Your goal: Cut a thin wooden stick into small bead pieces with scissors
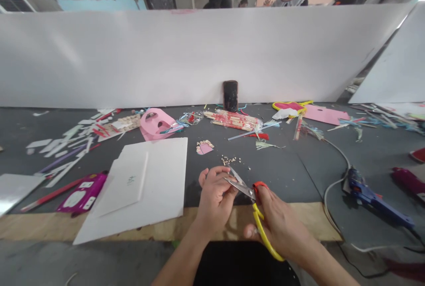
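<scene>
My right hand [282, 224] grips yellow and orange handled scissors [254, 204], whose metal blades are parted and point up and left. My left hand [215, 197] is curled in a pinch right at the blades, fingertips pressed on something too small to make out. Both hands hover over the near edge of the dark table [285, 171]. Just beyond the blades lie small beads [230, 160] and a little pink piece [205, 148] edged with beads.
Large white sheets [142, 184] lie to the left, with a magenta packet [83, 193] and paper strips beyond. A blue glue gun [372, 195] and its cord sit to the right. A pink mask [156, 123], a stick packet [234, 120] and a phone [230, 95] stand near the white partition. People stand behind it.
</scene>
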{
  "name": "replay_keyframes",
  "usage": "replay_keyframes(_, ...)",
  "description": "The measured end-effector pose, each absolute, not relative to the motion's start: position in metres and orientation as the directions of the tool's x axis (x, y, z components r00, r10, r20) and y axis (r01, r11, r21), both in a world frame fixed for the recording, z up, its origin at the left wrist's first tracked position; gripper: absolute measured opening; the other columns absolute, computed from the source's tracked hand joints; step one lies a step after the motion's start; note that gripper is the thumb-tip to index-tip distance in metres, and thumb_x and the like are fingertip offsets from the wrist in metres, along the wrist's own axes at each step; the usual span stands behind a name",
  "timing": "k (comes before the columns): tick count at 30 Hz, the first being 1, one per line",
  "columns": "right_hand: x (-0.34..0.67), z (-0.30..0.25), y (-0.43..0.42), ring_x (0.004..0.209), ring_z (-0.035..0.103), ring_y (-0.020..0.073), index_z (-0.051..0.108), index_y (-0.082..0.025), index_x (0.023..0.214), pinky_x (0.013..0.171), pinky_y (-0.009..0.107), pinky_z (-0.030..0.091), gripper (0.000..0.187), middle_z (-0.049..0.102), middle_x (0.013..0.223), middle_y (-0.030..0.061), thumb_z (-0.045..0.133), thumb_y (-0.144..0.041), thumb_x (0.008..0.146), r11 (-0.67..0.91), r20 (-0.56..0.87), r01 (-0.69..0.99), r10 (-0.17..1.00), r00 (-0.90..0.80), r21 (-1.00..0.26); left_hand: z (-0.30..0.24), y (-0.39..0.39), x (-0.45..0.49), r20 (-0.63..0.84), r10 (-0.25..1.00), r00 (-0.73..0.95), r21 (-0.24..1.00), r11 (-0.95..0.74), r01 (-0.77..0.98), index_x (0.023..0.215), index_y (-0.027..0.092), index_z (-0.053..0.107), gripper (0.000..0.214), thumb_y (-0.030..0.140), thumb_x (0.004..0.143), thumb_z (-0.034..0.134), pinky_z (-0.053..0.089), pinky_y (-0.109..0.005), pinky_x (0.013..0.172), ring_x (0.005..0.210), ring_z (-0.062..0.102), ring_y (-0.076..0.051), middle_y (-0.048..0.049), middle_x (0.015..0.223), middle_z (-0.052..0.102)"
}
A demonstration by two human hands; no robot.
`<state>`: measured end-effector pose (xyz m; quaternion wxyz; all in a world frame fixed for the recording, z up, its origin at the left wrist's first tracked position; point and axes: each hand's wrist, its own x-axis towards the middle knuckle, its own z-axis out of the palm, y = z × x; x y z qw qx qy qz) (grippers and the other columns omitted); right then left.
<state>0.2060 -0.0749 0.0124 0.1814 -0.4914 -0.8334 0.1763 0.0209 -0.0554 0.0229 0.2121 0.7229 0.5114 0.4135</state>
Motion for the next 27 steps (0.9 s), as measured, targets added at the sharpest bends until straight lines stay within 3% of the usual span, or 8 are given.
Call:
replay_keyframes(3, 0.205, 0.014, -0.075, 0.085, 0.062, 0.0285, 0.040, -0.014, 0.110, 0.074, 0.039, 0.049, 0.042, 0.063, 0.095, 0.0170, 0.054, -0.040, 0.080, 0.424, 0.106, 0.768, 0.897, -0.429, -0.480, 0.025, -0.053, 0.016, 0.355, 0.915, 0.191, 0.735, -0.399, 0.548, 0.073, 0.025, 0.066, 0.022, 0.019, 0.089, 0.051, 0.025, -0.054, 0.102, 0.106, 0.056, -0.025, 0.0000, 0.083, 0.073)
replay_keyframes(6, 0.204, 0.015, -0.075, 0.066, 0.061, 0.0228, 0.043, -0.017, 0.105, 0.060, 0.033, 0.046, 0.029, 0.064, 0.078, 0.0090, 0.048, -0.037, 0.085, 0.398, 0.080, 0.779, 0.907, -0.414, -0.485, 0.028, -0.052, 0.014, 0.344, 0.910, 0.230, 0.750, -0.414, 0.515, 0.071, 0.025, 0.066, 0.024, 0.020, 0.088, 0.050, 0.031, -0.050, 0.100, 0.107, 0.055, -0.024, 0.0003, 0.083, 0.072)
replay_keyframes(9, 0.202, 0.015, -0.076, 0.053, 0.057, 0.0204, 0.043, -0.017, 0.105, 0.051, 0.029, 0.038, 0.025, 0.061, 0.065, 0.0030, 0.042, -0.036, 0.088, 0.396, 0.072, 0.787, 0.908, -0.413, -0.473, 0.029, -0.052, 0.014, 0.333, 0.919, 0.212, 0.778, -0.395, 0.488, 0.074, 0.025, 0.066, 0.022, 0.020, 0.089, 0.050, 0.033, -0.048, 0.100, 0.107, 0.055, -0.023, 0.0001, 0.084, 0.072)
replay_keyframes(13, 0.200, 0.015, -0.077, 0.051, 0.058, 0.0212, 0.042, -0.017, 0.103, 0.048, 0.028, 0.033, 0.024, 0.058, 0.060, 0.0013, 0.038, -0.036, 0.090, 0.372, 0.026, 0.806, 0.913, -0.407, -0.460, 0.024, -0.054, 0.020, 0.334, 0.931, 0.150, 0.799, -0.364, 0.478, 0.074, 0.023, 0.066, 0.023, 0.021, 0.090, 0.049, 0.035, -0.047, 0.098, 0.106, 0.057, -0.024, -0.0018, 0.086, 0.072)
replay_keyframes(18, 0.199, 0.014, -0.076, 0.056, 0.059, 0.0209, 0.040, -0.017, 0.106, 0.051, 0.029, 0.039, 0.025, 0.060, 0.067, 0.0029, 0.038, -0.037, 0.090, 0.321, -0.010, 0.802, 0.926, -0.377, -0.504, 0.019, -0.057, 0.025, 0.429, 0.903, 0.004, 0.758, -0.362, 0.543, 0.077, 0.022, 0.065, 0.016, 0.020, 0.087, 0.054, 0.033, -0.047, 0.097, 0.102, 0.060, -0.024, -0.0027, 0.088, 0.072)
replay_keyframes(27, 0.204, 0.011, -0.077, 0.079, 0.061, 0.0264, 0.033, -0.014, 0.111, 0.070, 0.040, 0.050, 0.044, 0.059, 0.090, 0.0137, 0.052, -0.042, 0.082, 0.484, 0.171, 0.721, 0.868, -0.466, -0.495, 0.026, -0.061, 0.027, 0.523, 0.852, 0.019, 0.685, -0.434, 0.585, 0.076, 0.023, 0.065, 0.019, 0.016, 0.088, 0.052, 0.023, -0.049, 0.102, 0.102, 0.060, -0.022, 0.0012, 0.082, 0.073)
